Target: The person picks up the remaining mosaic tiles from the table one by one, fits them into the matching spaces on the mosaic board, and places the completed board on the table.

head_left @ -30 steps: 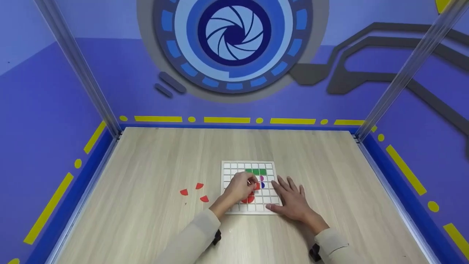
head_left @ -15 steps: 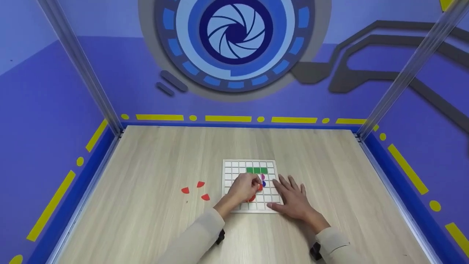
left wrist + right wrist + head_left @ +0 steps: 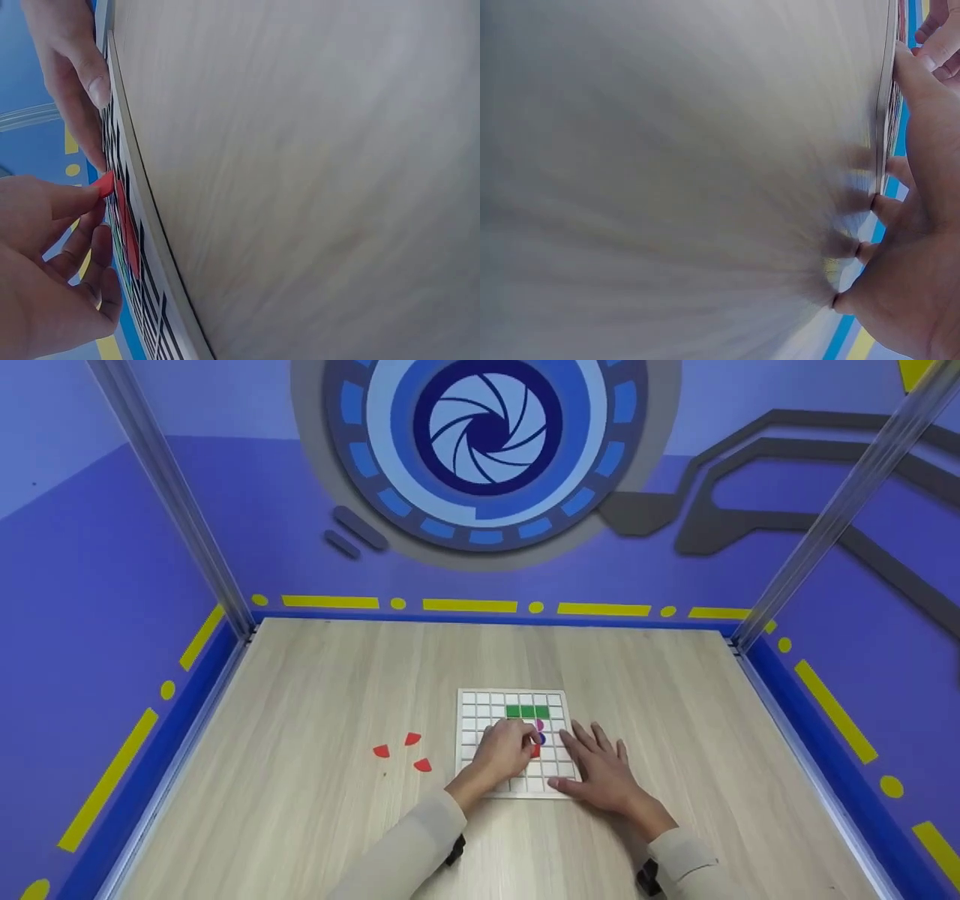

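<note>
Compared with the earlier frame, the left hand [image 3: 505, 750] sits slightly nearer the person and hides the red patch that showed below it on the board [image 3: 469, 710]; the right hand [image 3: 600, 769] has not shifted along the edge. Seen from the head, the held red piece [image 3: 536, 751] peeks out just on the person's side of the left fingertips, over the right half of the grid and just below the blue half-circle [image 3: 542, 739]. It is mostly covered, so its long axis cannot be told. The left hand is nearest it; the right lies spread, index and thumb on the board's right side.

From the left wrist, thumb and finger pinch that piece, which juts tilted from the thumb tip toward the grid, touching or just above it. Another red piece [image 3: 129, 240] lies flat just beside.

From the right wrist, the right fingers are spread, gripping nothing, the thumb at the board's edge.
</note>
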`<action>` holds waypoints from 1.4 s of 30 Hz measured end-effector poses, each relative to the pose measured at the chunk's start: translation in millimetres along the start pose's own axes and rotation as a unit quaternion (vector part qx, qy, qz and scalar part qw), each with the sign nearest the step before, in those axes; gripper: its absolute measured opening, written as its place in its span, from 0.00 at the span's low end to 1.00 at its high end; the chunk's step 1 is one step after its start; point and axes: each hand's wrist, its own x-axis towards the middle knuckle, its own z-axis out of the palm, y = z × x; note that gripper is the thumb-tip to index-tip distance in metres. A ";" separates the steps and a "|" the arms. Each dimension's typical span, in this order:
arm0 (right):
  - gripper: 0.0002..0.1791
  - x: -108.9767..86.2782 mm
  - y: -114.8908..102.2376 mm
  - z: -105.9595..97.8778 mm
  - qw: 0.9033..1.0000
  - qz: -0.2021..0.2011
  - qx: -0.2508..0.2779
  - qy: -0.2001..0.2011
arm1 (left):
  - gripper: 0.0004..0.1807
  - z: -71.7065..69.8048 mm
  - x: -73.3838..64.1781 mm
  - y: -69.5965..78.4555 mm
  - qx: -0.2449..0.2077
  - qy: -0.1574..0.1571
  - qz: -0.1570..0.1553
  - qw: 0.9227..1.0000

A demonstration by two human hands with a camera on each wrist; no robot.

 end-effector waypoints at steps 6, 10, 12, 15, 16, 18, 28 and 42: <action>0.55 0.2 2.2 -0.7 1.000 0.006 -0.001 -0.004 | 0.07 0.0 2.0 0.9 0.017 -0.007 -0.010 1.000; 0.55 0.6 3.8 -0.7 1.000 0.009 -0.002 -0.008 | 0.06 -0.2 2.7 0.1 0.023 -0.014 -0.015 1.000; 0.55 0.8 4.2 -0.9 1.000 0.010 -0.001 -0.010 | 0.05 -0.4 3.0 -0.3 0.020 -0.018 -0.019 0.999; 0.55 1.1 4.7 -1.0 1.000 0.010 0.002 -0.009 | 0.04 -0.4 3.6 -0.9 0.021 -0.020 -0.022 0.999; 0.55 1.3 4.7 -1.0 1.000 0.009 0.002 -0.007 | 0.04 -0.3 3.8 -0.9 0.023 -0.021 -0.022 0.999; 0.55 1.9 4.8 -0.5 1.000 0.008 0.002 -0.007 | 0.04 0.1 4.3 -1.1 0.027 -0.022 -0.022 0.999; 0.54 1.0 4.8 0.1 1.000 -0.002 0.002 -0.003 | 0.02 2.2 3.1 -1.0 0.060 -0.019 -0.015 0.998; 0.54 2.5 3.0 1.0 1.000 -0.002 0.007 -0.013 | 0.03 4.5 1.2 -4.2 0.056 -0.013 -0.012 0.998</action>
